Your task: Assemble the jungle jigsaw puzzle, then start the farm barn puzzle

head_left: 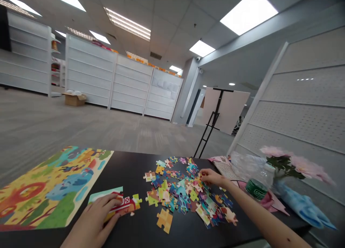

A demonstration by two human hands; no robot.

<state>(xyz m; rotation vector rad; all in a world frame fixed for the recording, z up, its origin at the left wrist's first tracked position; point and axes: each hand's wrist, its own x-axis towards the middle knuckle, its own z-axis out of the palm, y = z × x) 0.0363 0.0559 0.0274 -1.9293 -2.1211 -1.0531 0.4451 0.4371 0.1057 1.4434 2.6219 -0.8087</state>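
Observation:
My left hand (101,214) lies with its fingers stretched over a partly joined jigsaw section (129,205), which shows a red barn and a pale green edge. Over the right side of a heap of loose jigsaw pieces (183,194), my right hand (211,177) has its thumb and fingers pinched together on a jigsaw piece, mostly hidden by the fingertips. One yellow-orange piece (164,221) sits apart in front of the heap. To the left of my left hand is a finished colourful animal picture (59,187), lying flat on the black table (126,169).
At the table's right side are a bottle with a green label (257,188), clear plastic wrapping (245,163), pink flowers (304,163) and a blue cloth-like bundle (304,206). Beyond stand a black easel (215,115), white shelving (132,84) and a cardboard box (74,99).

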